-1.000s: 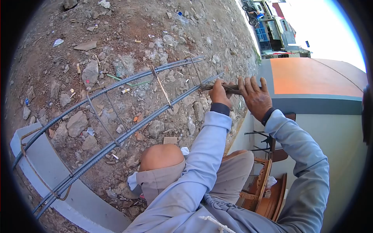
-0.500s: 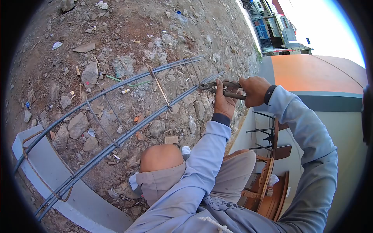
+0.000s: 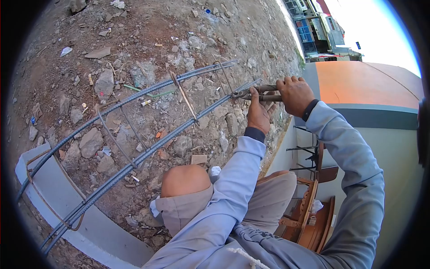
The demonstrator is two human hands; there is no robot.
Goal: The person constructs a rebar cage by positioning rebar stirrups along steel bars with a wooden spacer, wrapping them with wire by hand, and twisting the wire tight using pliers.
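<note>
A pair of pincers (image 3: 244,94) has its jaws at a stirrup corner on the near pair of ribbed steel bars (image 3: 163,141). My right hand (image 3: 296,96) is closed around the ends of both handles. Close to the jaws, my left hand (image 3: 260,112) lays its thumb across the pincers, its fingers curled loosely beneath the lower handle and partly hidden. Several bent wire stirrups (image 3: 186,101) join these bars to the far pair of bars (image 3: 148,93). Any tie wire in the jaws is too small to make out.
A pale concrete-like slab (image 3: 105,233) lies under the bars' near-left end. Broken stones (image 3: 91,142) and litter cover the ground. At the right stands an orange and grey wall (image 3: 358,85), with wooden furniture (image 3: 309,210) beside it. My bent knee (image 3: 186,181) is below the bars.
My right hand has turned over the handles, its knuckles now higher, and the handles have swung slightly upward. The jaws stay at the same stirrup corner. My left hand has barely shifted.
</note>
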